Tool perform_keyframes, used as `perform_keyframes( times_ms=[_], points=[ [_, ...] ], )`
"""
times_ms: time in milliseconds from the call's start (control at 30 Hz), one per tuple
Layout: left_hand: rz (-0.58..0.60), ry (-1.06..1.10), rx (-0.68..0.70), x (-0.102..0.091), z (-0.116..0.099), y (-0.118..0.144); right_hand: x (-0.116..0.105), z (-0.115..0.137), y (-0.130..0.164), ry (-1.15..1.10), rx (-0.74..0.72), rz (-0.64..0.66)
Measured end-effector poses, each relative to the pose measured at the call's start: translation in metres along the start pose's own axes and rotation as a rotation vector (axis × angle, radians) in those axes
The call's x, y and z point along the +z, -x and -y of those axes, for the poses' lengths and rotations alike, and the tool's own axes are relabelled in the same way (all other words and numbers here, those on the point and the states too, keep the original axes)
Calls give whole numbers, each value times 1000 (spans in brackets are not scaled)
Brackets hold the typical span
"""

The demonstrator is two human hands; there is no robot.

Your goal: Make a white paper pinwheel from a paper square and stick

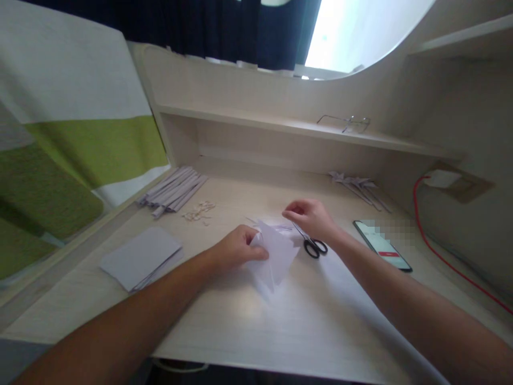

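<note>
The left hand (239, 247) is pinching the folded white paper (276, 256) while the right hand's (310, 216) fingers are closing on a thin strip beside the scissors (315, 246), whose blades risk snagging it.

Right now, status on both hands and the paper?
Left hand pinching folded white paper. Right hand at its far edge, grip unclear. Scissors lying beside right wrist, phone further right.

Two hands, the left hand (236, 247) and the right hand (310, 216), are showing, with one folded paper piece (276, 255) and one pair of scissors (312, 245) lying between them. One phone (382, 246) is lying right, one stack of paper sheets (140, 256) near left, one bundle of paper strips (174, 190) far left, and one pair of glasses (348, 122) is sitting far on the shelf (280, 125).
</note>
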State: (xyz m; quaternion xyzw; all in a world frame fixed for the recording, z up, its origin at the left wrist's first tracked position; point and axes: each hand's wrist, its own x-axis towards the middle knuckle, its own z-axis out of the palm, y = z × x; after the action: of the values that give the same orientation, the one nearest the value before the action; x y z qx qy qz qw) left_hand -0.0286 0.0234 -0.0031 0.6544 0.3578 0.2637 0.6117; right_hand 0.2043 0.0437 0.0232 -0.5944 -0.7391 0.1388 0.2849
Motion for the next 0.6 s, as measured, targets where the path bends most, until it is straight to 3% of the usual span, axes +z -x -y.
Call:
perform_keyframes(
  times_ms=[133,267,400,600],
  points=[
    [52,-21,-24,-12,8,-6,41,41,-77,-27,-191,199],
    [221,-59,-77,-29,5,-4,83,74,-131,18,-356,357],
    [323,-78,-95,-39,2,-2,116,87,-151,81,-456,416],
    [327,-70,-84,-38,7,-6,141,90,-151,102,-515,439]
  ],
)
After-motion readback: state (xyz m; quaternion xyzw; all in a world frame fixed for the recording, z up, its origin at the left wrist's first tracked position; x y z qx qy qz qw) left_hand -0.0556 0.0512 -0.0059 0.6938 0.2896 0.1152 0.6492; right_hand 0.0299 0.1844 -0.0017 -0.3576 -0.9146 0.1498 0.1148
